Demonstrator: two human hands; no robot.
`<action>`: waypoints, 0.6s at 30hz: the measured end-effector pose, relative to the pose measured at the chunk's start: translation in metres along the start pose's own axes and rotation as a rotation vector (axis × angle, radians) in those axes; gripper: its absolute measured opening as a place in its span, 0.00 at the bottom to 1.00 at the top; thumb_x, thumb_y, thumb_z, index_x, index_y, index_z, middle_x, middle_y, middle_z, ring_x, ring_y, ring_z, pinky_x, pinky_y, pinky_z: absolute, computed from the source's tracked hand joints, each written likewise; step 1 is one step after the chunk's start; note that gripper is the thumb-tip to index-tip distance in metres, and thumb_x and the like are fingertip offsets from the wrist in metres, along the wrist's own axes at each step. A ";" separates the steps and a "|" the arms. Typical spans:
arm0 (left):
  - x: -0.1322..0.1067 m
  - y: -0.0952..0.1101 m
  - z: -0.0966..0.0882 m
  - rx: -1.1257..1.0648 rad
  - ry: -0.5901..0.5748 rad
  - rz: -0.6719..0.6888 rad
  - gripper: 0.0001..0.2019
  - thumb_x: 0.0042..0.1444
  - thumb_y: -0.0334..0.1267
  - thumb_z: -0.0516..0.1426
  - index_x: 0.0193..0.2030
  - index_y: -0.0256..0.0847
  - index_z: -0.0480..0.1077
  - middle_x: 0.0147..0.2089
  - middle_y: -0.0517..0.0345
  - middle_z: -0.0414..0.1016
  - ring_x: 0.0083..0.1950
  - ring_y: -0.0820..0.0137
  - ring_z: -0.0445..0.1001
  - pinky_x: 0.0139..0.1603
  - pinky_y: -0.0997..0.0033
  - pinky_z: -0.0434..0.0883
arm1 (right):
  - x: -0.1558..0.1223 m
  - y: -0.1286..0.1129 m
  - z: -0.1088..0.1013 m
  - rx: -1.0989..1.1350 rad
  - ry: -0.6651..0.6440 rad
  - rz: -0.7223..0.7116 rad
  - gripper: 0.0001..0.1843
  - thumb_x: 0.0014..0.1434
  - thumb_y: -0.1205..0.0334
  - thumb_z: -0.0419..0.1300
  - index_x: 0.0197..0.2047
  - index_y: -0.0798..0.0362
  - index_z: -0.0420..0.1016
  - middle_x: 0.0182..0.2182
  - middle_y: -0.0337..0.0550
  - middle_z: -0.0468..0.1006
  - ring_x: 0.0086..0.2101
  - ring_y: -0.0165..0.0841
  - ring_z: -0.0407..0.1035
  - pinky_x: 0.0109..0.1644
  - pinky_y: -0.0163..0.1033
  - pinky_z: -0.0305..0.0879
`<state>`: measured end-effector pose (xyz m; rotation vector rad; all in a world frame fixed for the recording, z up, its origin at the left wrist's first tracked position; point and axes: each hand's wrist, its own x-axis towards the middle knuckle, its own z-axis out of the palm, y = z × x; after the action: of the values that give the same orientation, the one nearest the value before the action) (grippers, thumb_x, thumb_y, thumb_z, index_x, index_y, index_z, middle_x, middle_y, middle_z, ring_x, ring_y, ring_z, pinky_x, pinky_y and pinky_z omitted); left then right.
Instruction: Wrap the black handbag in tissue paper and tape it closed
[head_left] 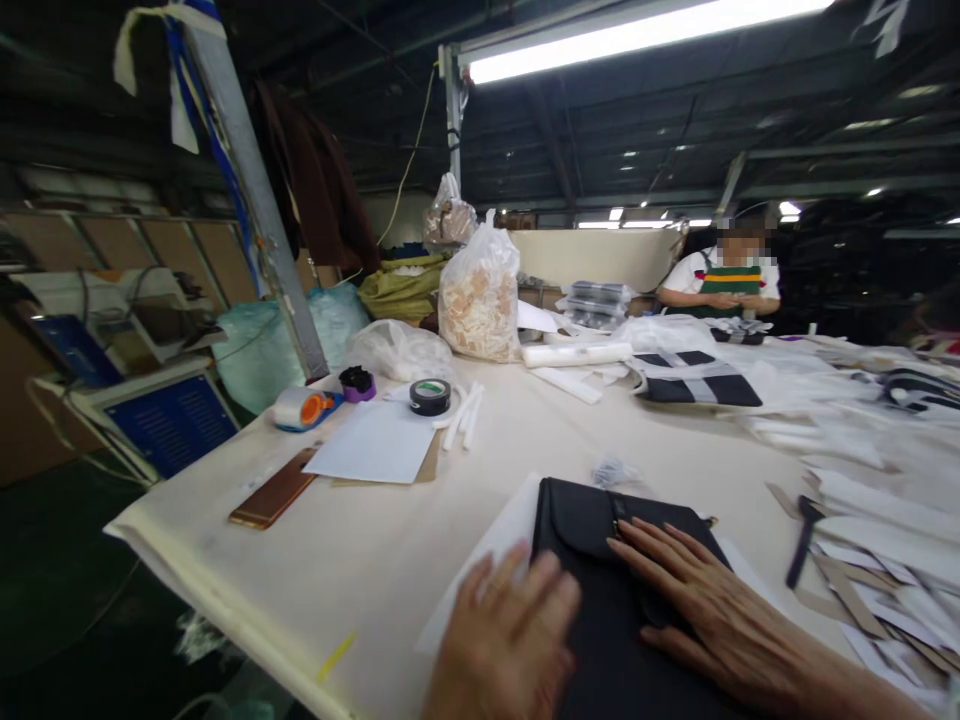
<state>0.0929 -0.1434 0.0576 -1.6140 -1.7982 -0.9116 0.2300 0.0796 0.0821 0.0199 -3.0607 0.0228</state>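
Observation:
A black flat bag [592,600] with a flap lies on a white sheet [480,570] at the front of the table. My right hand [697,600] rests flat on the flap side of the bag, its fingers stretched out. At the bag's left edge is my left hand [506,635], blurred by motion, with its fingers apart and nothing seen in it. Whether the left palm touches the bag I cannot tell. Just beyond the bag sits a small crumpled clear plastic piece [613,471].
To the left lie a phone [274,488], pale paper [382,440], black tape [430,397] and a tape dispenser [304,408]. Paper strips and scraps [885,590] cover the right side. A filled plastic bag [480,295] and a black panel [697,378] stand farther back. A person [724,275] works beyond.

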 end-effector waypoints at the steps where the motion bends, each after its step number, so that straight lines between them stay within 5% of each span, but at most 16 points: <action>1: 0.001 -0.015 -0.011 -0.052 -0.095 -0.307 0.18 0.59 0.37 0.48 0.56 0.38 0.63 0.55 0.49 0.68 0.58 0.60 0.63 0.56 0.61 0.60 | -0.001 0.000 0.001 0.006 0.001 0.002 0.33 0.58 0.47 0.53 0.64 0.43 0.46 0.61 0.46 0.53 0.58 0.48 0.50 0.55 0.62 0.57; 3: 0.003 -0.041 -0.022 -0.350 -0.303 -0.888 0.22 0.55 0.40 0.49 0.54 0.30 0.64 0.52 0.41 0.69 0.54 0.56 0.65 0.54 0.57 0.60 | -0.004 0.004 0.004 -0.005 0.014 0.002 0.32 0.58 0.47 0.52 0.63 0.42 0.48 0.60 0.45 0.55 0.57 0.49 0.53 0.53 0.61 0.61; 5: 0.005 -0.054 -0.020 -0.686 -0.406 -1.199 0.21 0.51 0.43 0.50 0.46 0.30 0.69 0.41 0.46 0.74 0.42 0.60 0.70 0.44 0.62 0.65 | -0.008 0.010 0.012 -0.036 0.040 -0.007 0.33 0.57 0.47 0.53 0.63 0.42 0.49 0.60 0.44 0.56 0.55 0.50 0.55 0.51 0.60 0.64; 9: 0.009 -0.047 0.003 -1.056 -0.429 -1.332 0.14 0.36 0.44 0.56 0.26 0.33 0.69 0.21 0.61 0.65 0.22 0.74 0.60 0.23 0.74 0.56 | -0.017 0.028 0.032 -0.091 0.090 -0.029 0.37 0.56 0.47 0.54 0.65 0.43 0.44 0.61 0.42 0.53 0.56 0.49 0.55 0.50 0.57 0.66; 18: 0.022 -0.027 0.013 -1.195 -0.317 -1.438 0.06 0.33 0.35 0.58 0.20 0.36 0.66 0.17 0.65 0.58 0.19 0.77 0.55 0.19 0.75 0.49 | -0.029 0.040 0.042 0.036 0.083 -0.018 0.32 0.58 0.50 0.48 0.65 0.43 0.45 0.64 0.41 0.48 0.58 0.52 0.50 0.52 0.61 0.64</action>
<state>0.0637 -0.1207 0.0629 -0.5695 -2.8369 -2.8589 0.2554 0.1193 0.0369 0.0476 -2.9770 0.0751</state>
